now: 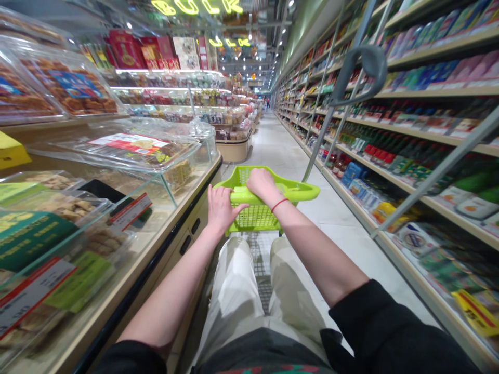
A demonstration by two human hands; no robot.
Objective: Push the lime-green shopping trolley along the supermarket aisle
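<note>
A bright green shopping cart (251, 224) stands directly ahead of my legs. My left hand (221, 209) lies over the left end of its handle (300, 194), the fingers curled across the front and the thumb stretched along it to the right. Closed in a fist, my right hand (262, 183) rests on the middle of the handle; its fingertips are hidden on the far side. A thin red string bracelet (279, 205) circles the right wrist. Both forearms reach forward from black sleeves.
To the left, a glass-edged display counter (187, 210) with clear food boxes (136, 145) runs close beside the cart. Tall stocked shelves (421, 137) line the right, with a sloping metal ladder (320, 137) in front. A tiled aisle (268, 132) stretches ahead past another display (233, 148).
</note>
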